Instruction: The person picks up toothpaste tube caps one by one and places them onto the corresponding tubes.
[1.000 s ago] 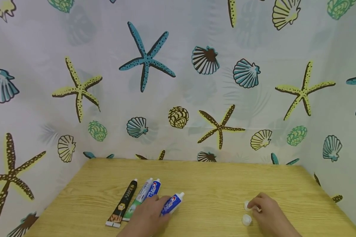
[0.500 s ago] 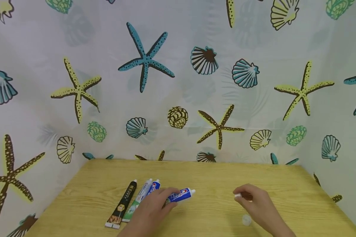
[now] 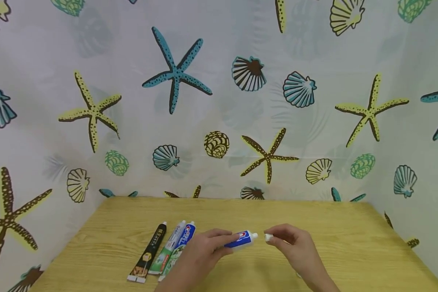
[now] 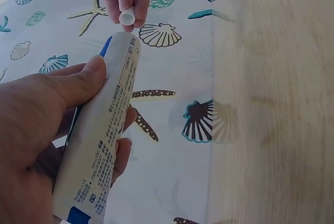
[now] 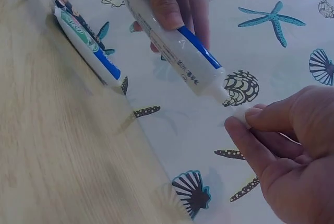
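My left hand [image 3: 203, 252] grips a blue-and-white toothpaste tube [image 3: 241, 240] above the table, its bare nozzle aimed right. The left wrist view shows the white printed back of the tube [image 4: 102, 125] with the thumb along one side. Between thumb and fingertips, my right hand [image 3: 297, 245] pinches a small white cap [image 3: 268, 237]. A narrow gap separates cap and nozzle in the head view. In the left wrist view the cap's [image 4: 127, 16] hollow end faces the tube. From the right wrist, the cap [image 5: 239, 113] appears close by the nozzle, partly covered by fingertips.
Left of the hands lie a black tube [image 3: 147, 253], a white-and-green tube [image 3: 169, 249] and a blue-and-green tube [image 3: 184, 239], side by side on the wooden table [image 3: 350, 227]. Another white cap [image 3: 298, 275] barely shows behind the right wrist. A patterned curtain [image 3: 204, 113] encloses the table.
My right hand has picked up a cap from the table and carried it left to the nozzle. My left hand has raised its tube and moved it right, uncovering more of the blue-and-green tube.
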A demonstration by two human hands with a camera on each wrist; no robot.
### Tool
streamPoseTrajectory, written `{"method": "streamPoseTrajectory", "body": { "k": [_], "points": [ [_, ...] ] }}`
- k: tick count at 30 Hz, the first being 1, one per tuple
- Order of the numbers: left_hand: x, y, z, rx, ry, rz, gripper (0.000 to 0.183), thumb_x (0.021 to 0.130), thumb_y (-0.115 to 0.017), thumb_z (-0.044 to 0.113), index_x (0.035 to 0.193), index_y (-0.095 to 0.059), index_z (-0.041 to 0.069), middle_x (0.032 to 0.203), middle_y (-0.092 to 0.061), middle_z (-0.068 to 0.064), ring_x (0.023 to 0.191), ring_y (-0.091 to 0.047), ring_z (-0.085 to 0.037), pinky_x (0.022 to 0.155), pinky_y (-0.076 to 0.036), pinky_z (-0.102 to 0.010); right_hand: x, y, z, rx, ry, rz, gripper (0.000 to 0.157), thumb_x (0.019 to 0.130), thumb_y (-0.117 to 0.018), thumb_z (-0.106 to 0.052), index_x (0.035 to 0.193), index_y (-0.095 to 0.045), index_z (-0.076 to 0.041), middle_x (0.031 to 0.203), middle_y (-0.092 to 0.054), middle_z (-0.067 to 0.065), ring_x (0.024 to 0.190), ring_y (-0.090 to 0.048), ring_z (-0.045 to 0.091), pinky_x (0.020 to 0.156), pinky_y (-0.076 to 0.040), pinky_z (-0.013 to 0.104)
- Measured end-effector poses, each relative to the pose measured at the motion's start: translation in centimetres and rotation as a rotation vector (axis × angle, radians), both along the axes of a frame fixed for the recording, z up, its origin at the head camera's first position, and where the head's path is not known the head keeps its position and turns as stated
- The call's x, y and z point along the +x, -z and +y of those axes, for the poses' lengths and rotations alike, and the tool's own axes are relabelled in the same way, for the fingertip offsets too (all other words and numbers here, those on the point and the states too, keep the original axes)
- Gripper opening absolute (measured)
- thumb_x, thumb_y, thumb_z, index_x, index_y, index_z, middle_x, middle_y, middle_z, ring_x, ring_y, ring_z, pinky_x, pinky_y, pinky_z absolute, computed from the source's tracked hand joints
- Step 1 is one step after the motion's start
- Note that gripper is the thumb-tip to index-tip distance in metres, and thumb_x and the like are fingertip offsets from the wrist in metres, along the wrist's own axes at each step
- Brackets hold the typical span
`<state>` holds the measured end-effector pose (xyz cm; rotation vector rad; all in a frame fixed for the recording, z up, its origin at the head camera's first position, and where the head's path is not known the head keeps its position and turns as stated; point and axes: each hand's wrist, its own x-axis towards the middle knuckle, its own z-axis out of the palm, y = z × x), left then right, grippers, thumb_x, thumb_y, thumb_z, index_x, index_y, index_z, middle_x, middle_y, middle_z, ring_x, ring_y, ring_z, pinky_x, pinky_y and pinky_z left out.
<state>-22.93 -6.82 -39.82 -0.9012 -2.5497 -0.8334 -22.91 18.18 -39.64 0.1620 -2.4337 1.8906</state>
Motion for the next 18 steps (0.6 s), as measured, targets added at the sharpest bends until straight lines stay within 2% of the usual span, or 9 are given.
{"method": "streamPoseTrajectory", "body": {
  "k": [3,7,13,15,18],
  "points": [
    [0.12,0.09,0.02,0.008,0.019,0.002,0.037,0.083,-0.061,0.027,0.118,-0.057,0.036,0.111,-0.061,0.014,0.098,-0.062,-0.009,0.078,-0.051,-0.022,0.02,0.29,-0.48,-0.013,-0.026,0.019,0.015,0.079,-0.067,-0.020,0.094,-0.067,-0.017,0.098,-0.066,0.001,0.092,-0.062,0.015,0.079,-0.051,0.024],
    [0.11,0.13,0.21,0.021,0.054,-0.032,0.035,0.083,-0.062,0.026,0.117,-0.059,0.033,0.111,-0.062,0.011,0.097,-0.062,-0.009,0.077,-0.051,-0.018,-0.04,0.50,-0.80,0.006,-0.057,0.031,0.015,0.080,-0.067,-0.023,0.094,-0.067,-0.017,0.101,-0.065,0.003,0.095,-0.061,0.016,0.080,-0.051,0.024],
    [0.00,0.38,0.50,0.040,0.136,-0.054,0.034,0.084,-0.060,0.028,0.118,-0.059,0.027,0.110,-0.064,0.005,0.096,-0.062,-0.009,0.075,-0.050,-0.015,-0.15,1.03,-0.94,0.037,-0.063,0.027,0.016,0.081,-0.066,-0.024,0.095,-0.067,-0.017,0.104,-0.065,0.006,0.097,-0.060,0.016,0.079,-0.051,0.024],
    [0.03,0.40,0.52,0.050,0.159,-0.078,0.035,0.084,-0.060,0.028,0.119,-0.059,0.026,0.111,-0.063,0.005,0.096,-0.062,-0.009,0.076,-0.050,-0.015,-0.16,1.09,-0.97,0.035,-0.060,0.024,0.016,0.080,-0.066,-0.024,0.094,-0.068,-0.017,0.104,-0.065,0.006,0.097,-0.060,0.016,0.079,-0.051,0.024],
    [0.12,0.22,0.54,-0.002,0.149,-0.127,0.042,0.082,-0.063,0.030,0.122,-0.055,0.028,0.118,-0.060,0.004,0.102,-0.060,-0.013,0.079,-0.051,-0.020,-0.08,1.02,-0.94,0.041,-0.046,0.020,0.018,0.080,-0.066,-0.027,0.095,-0.068,-0.018,0.104,-0.065,0.006,0.095,-0.061,0.015,0.079,-0.052,0.025]
  ]
}}
